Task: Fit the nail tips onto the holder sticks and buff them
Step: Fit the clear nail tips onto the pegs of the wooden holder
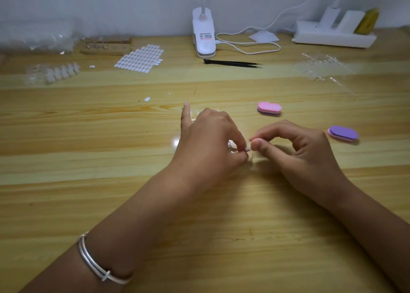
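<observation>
Desk (88, 137): glossy yellow pine planks with streaky grain run to a pale, blurred wall at 12 o'clock.
Buffers: you have two oval foam blocks, layered pink and purple. The pink buffer (269, 108) lies at 1 o'clock of your hands and the purple buffer (343, 133) at 3 o'clock. They are well apart and both flat on the wood.
Nail tips (62, 71): milky, rounded tips sit in rows at 10 o'clock, in crinkled clear wrapping.
Holder sticks (319, 67): a loose heap of thin clear plastic at 2 o'clock, too glassy to count.
Other gear: a white sticker sheet (139, 58) of small ovals and a wooden stand (105, 46) lie at 11 o'clock. A white plastic lamp clip (203, 33) is at 12, with black tweezers (231, 63) just in front of it.
Hard to see: the small clear piece (247, 149) between your hands is mostly covered by fingertips, so you cannot tell tip from stick end. Both forearms are cut off at 6 o'clock.
Left hand (208, 142): your forefinger is straight and points to 12 o'clock. Your thumb and other fingers curl in and pinch the piece. A thin silver bangle (97, 268) circles the forearm.
Right hand (299, 148): your thumb and forefinger close on the same piece from the 3 o'clock side, and the remaining fingers are arched and curled.
</observation>
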`<action>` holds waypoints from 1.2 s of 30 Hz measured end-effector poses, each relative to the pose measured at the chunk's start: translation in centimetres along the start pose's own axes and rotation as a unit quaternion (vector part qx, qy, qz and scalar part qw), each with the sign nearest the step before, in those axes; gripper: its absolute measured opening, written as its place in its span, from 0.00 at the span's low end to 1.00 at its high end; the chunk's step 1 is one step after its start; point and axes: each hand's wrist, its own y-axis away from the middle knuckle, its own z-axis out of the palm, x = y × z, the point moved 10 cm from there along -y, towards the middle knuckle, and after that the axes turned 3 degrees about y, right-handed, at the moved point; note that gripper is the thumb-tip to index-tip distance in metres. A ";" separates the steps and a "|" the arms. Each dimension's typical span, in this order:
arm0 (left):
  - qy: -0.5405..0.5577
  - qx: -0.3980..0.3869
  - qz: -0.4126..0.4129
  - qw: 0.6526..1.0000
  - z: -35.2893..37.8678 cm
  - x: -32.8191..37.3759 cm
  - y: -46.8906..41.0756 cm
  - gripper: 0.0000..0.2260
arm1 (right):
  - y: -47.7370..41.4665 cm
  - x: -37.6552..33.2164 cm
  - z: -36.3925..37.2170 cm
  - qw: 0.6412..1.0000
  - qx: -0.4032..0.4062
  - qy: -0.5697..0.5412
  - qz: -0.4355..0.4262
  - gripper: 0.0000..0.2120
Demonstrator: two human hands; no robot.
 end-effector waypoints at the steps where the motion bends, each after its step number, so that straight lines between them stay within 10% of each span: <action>1: 0.001 0.000 -0.001 1.000 0.0 0.0 0.0 0.02 | 0.0 -0.1 -0.1 1.000 0.009 0.001 -0.002 0.05; 36: -0.005 -0.014 -0.013 1.000 0.2 -0.3 -0.6 0.03 | -1.0 -0.8 1.8 0.994 -0.092 0.043 0.045 0.06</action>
